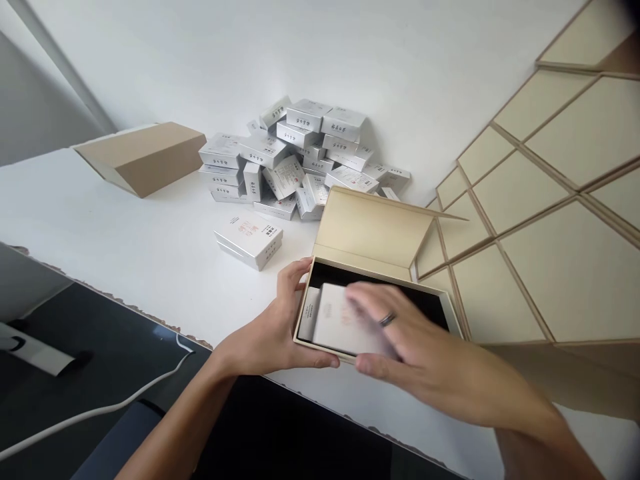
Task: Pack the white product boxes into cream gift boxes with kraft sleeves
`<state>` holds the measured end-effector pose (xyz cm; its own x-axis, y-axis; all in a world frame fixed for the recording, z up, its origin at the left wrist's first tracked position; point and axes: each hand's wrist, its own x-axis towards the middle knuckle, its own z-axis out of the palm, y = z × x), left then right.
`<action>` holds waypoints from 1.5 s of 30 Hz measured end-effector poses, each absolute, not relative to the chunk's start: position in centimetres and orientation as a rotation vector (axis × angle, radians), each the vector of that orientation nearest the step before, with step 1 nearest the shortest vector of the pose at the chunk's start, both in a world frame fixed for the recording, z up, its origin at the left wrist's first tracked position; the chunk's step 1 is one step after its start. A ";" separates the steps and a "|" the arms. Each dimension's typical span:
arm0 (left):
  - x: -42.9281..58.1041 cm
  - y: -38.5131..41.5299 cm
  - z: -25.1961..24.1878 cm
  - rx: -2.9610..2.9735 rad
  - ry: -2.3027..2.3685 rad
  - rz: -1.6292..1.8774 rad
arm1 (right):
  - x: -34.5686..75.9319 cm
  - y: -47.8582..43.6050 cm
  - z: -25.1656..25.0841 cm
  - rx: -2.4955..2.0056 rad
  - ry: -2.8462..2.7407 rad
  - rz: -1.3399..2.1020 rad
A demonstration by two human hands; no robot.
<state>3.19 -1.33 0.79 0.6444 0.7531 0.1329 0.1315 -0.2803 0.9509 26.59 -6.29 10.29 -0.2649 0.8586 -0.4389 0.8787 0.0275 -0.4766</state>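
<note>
Gift box (350, 267), beige card with a dark lining and its hinged lid standing open at the back, sits near the front edge of a white table (125, 227). Inside the gift box, at its left end, lies a small white carton (340, 327), with the edge of a second carton (310, 313) just left of it against the gift box wall. The left hand (273, 333) grips the gift box at its near left corner: thumb along the front wall, fingers curled over the left rim. The right hand (415, 347), blurred and wearing a dark ring (387, 319) on one finger, reaches into the gift box from the right; its fingers lie spread over the top of the small white carton and the thumb presses at the front edge, so it appears to be grasping that carton, though blur hides the exact grip.

In front of the gift box, below the table edge, is a dark floor with a white cable (100, 407) across it.

Left of the gift box and slightly behind, a single carton (249, 239) lies alone on the table. Right of the gift box, many flat beige boxes (550, 200) lie side by side, filling that side.

Behind the gift box, against the white wall, is a loose pile of cartons (295, 157). Far left of that pile lies a brown cardboard box (143, 157) on its side
</note>
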 end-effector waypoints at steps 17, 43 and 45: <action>3.4 -2.2 0.2 1.625 0.749 0.800 | 25.1 -8.5 9.3 2.202 1.714 -1.380; -1.1 2.3 4.2 1.600 2.110 0.893 | 25.0 -8.9 9.1 2.384 1.755 -1.145; -1.3 3.6 4.0 1.673 2.063 0.746 | 25.3 -9.2 8.8 2.382 1.770 -1.196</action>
